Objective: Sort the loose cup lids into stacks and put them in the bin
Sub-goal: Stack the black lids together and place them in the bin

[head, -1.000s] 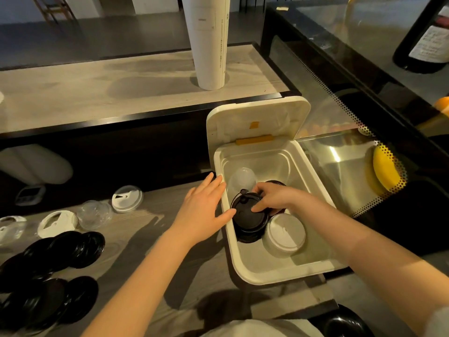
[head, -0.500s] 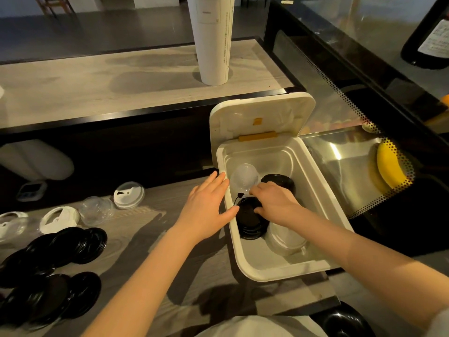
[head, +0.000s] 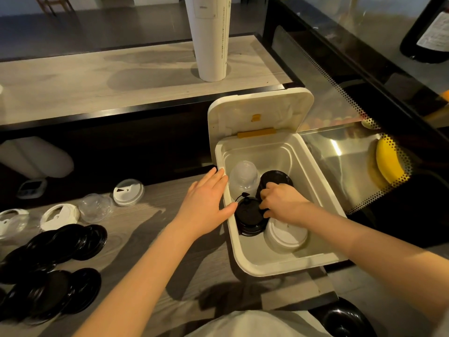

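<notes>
White plastic bin (head: 286, 266), hinged lid up, holds a stack of round black cup lids (head: 247, 217) against its left wall, and the right hand (head: 279, 203) curls its fingers round that stack's right edge. The left hand (head: 206, 203) lies straight-fingered on the bin's left rim, thumb just beside the stack; loose black lids (head: 68, 242) lie well apart on the wooden counter (head: 150, 215).

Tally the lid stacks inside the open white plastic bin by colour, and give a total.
Black round plastic lid stacks: 2
Clear domed plastic lid stacks: 1
White round plastic lid stacks: 1
Total: 4
</notes>
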Demonstrator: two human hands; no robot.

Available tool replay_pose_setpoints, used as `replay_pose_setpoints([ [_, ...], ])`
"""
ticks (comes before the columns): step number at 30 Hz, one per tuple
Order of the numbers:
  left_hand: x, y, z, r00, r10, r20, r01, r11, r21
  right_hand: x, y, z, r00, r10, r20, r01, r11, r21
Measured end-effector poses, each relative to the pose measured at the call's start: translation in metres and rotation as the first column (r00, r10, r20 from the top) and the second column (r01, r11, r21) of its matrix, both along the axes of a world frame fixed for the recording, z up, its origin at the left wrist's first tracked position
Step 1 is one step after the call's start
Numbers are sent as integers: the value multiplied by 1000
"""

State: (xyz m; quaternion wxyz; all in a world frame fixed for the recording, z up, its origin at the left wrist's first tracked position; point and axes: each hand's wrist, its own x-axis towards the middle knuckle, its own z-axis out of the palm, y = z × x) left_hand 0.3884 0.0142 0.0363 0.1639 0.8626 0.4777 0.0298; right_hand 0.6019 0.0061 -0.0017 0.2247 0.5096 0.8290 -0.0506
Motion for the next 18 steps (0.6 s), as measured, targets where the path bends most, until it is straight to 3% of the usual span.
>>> replay_pose_setpoints([
  [4,5,1,7,998,-15,-62,18,999,45,-3,-1,7,996,-34,-81,30,998,-51],
  [9,9,0,13,981,-39,-189,57,995,88,8,3,7,941,-263,-215,297,944,146],
  [13,11,-1,15,970,-42,-239,65,994,89,12,0,1,901,-424,-89,423,906,-29],
  [18,12,-1,16,965,-41,-259,68,993,97,3,1,-1,897,-442,6,442,895,-55],
])
